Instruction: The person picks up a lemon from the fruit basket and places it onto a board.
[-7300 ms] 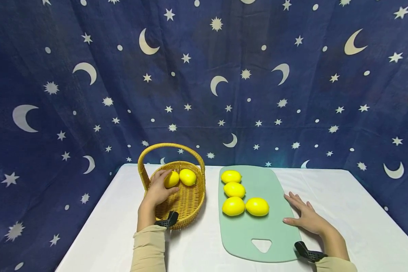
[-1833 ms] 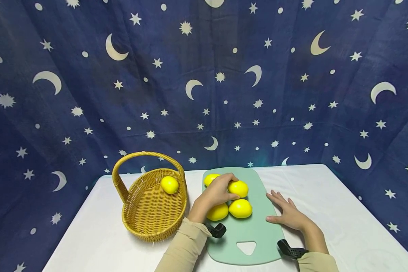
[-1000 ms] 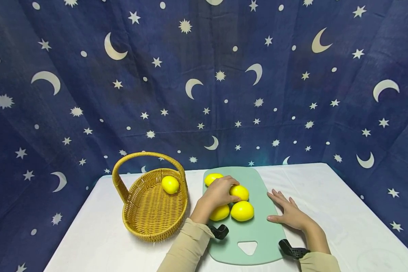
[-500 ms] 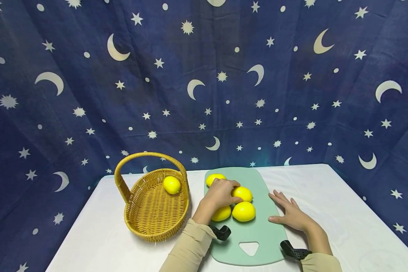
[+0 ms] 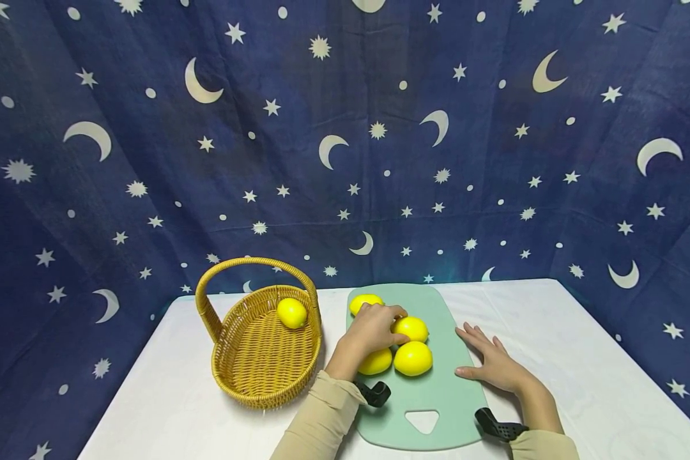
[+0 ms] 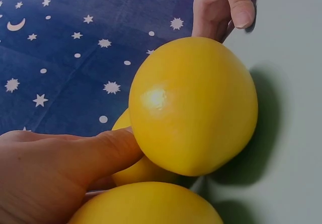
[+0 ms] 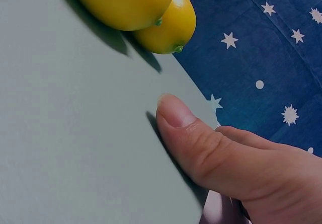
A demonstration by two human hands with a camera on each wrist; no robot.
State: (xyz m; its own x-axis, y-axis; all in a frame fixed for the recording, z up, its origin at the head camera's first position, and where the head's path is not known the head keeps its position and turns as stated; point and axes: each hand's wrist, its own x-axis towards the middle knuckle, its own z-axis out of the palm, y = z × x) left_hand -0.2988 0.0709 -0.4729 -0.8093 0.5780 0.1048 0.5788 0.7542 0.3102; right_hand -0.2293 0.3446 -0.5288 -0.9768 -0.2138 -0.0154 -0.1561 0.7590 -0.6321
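- Left hand (image 5: 372, 329) curling over a lemon (image 5: 411, 328) on the board (image 5: 437, 390), crowding two neighbours; risking nudging them rolling
- Right hand (image 5: 490, 365) lying flat, fingers spread, steadying the board; easing off risking sliding

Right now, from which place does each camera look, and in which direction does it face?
Head: above the table, facing forward and down at the wicker basket, the green cutting board, both forearms and hands.
Left wrist: low by the left hand, facing along the board; its thumb touches a lemon.
Right wrist: low by the right hand, facing across the board; its thumb rests on the board.
Shared: both wrist views show lemons on the board, as the head view does.
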